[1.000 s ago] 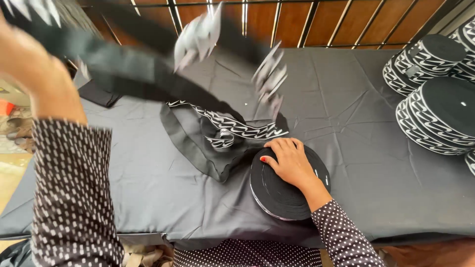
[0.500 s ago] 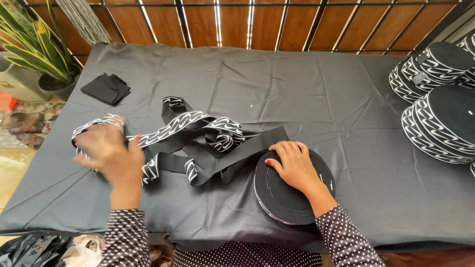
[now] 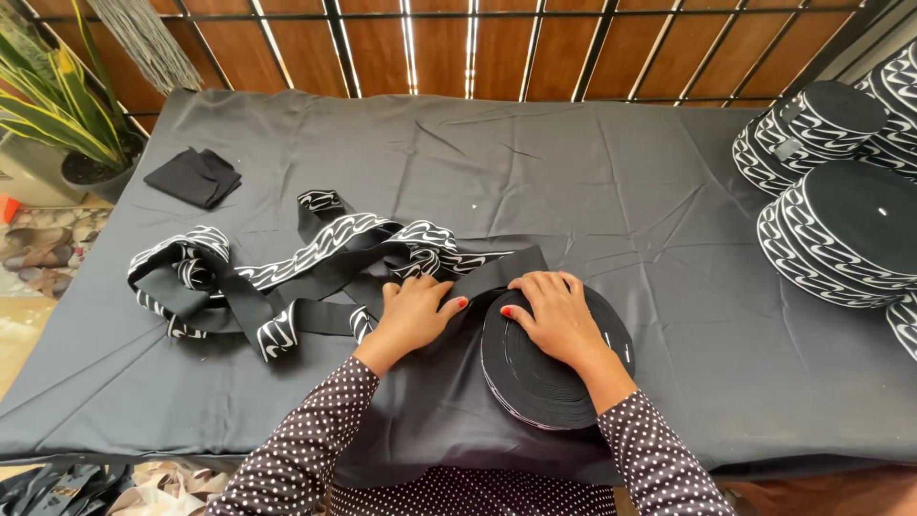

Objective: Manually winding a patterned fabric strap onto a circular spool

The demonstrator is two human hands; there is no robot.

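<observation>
Soft even daylight, sharp focus

- no packages, labels, signs or screens show anywhere in this view.

Single head view, looking steeply down at near table (image 3: pixel 669 172); fence (image 3: pixel 573 48) beyond.
</observation>
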